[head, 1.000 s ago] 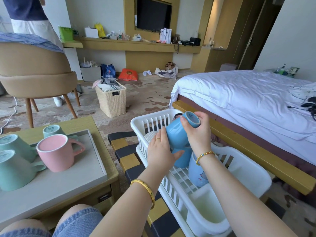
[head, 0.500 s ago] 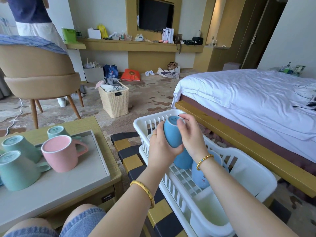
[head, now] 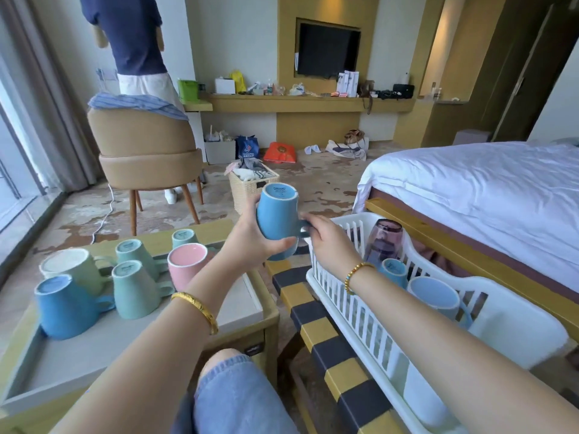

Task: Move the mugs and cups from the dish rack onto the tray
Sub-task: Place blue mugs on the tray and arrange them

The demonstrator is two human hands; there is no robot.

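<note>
A blue mug (head: 277,216) hangs upside down in the air between the white dish rack (head: 357,311) and the grey tray (head: 78,355). My left hand (head: 250,245) grips its body from below and my right hand (head: 329,242) pinches its handle. In the rack stand a purple glass (head: 384,241), a small blue cup (head: 394,270) and a pale blue mug (head: 434,296), all upside down. On the tray sit several mugs: a pink one (head: 185,266), green ones (head: 134,291) and a blue one (head: 65,308).
The tray lies on a low wooden table (head: 269,311) at my left. The rack rests on a black-and-yellow striped bench (head: 316,333) beside a bed (head: 485,189). A chair (head: 147,151), a wicker basket (head: 247,186) and a standing person (head: 134,42) are farther back.
The blue mug has been lifted out of the rack and carried left toward the tray. My right hand has shifted from its body to its handle. The camera has turned left.
</note>
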